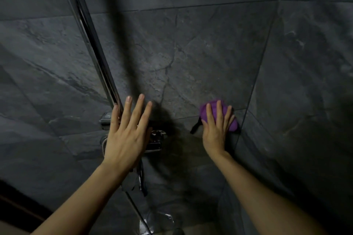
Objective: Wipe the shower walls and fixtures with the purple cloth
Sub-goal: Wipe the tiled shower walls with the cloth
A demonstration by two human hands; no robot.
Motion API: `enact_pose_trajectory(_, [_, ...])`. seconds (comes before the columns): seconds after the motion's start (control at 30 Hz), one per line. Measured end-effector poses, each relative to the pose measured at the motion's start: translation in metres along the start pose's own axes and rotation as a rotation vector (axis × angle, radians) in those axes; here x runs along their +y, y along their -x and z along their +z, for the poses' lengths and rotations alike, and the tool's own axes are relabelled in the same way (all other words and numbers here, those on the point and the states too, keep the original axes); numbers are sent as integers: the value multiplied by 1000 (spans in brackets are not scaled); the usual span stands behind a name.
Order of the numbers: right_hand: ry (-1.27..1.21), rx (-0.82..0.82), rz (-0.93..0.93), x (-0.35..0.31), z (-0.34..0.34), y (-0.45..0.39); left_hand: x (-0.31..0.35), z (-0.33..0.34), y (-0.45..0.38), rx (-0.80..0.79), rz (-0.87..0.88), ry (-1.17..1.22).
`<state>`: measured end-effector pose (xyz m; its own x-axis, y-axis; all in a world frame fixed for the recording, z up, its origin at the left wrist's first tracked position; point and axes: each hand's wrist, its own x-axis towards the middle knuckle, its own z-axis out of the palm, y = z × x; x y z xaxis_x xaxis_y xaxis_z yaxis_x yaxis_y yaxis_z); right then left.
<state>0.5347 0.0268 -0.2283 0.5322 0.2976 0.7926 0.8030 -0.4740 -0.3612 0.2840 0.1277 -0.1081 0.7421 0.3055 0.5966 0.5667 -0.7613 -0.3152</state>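
The right hand [216,129], fingers straight, presses the purple cloth [219,113] flat against the dark tiled wall [191,53] at about 4 o'clock in the view, just beside the corner joint; the left hand [127,131] is spread open with straight fingers at about 7 o'clock, in front of the chrome mixer valve [155,140] and the foot of the riser rail [91,40], holding nothing. Wiping is judged to be under way on the lower back wall. No tile shows a clear wiped-versus-unwiped boundary, so completed area cannot be told; the upper tiles, the side wall [305,82], rail and valve appear outstanding.
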Motion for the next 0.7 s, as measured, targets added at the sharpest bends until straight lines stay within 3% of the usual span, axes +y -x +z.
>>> enact_pose_trajectory(0.17, [47, 73, -131, -53, 4, -20, 14, 10, 5, 24, 3, 32])
enact_pose_trajectory(0.3, [129, -108, -364, -31, 18, 19, 23, 16, 7, 29, -11, 40])
enact_pose_trajectory(0.37, [167, -140, -324, -5, 24, 37, 25, 19, 9, 29, -2, 30])
enact_pose_trajectory(0.47, [135, -63, -183, 19, 27, 45, 28, 22, 14, 52, 30, 22])
enact_pose_trajectory(0.6, [24, 48, -51, -11, 27, 26, 44, 37, 23, 88, 58, 7])
enact_pose_trajectory(0.7, [16, 109, -92, -32, 34, 22, 62, 56, 34, 88, 44, 26])
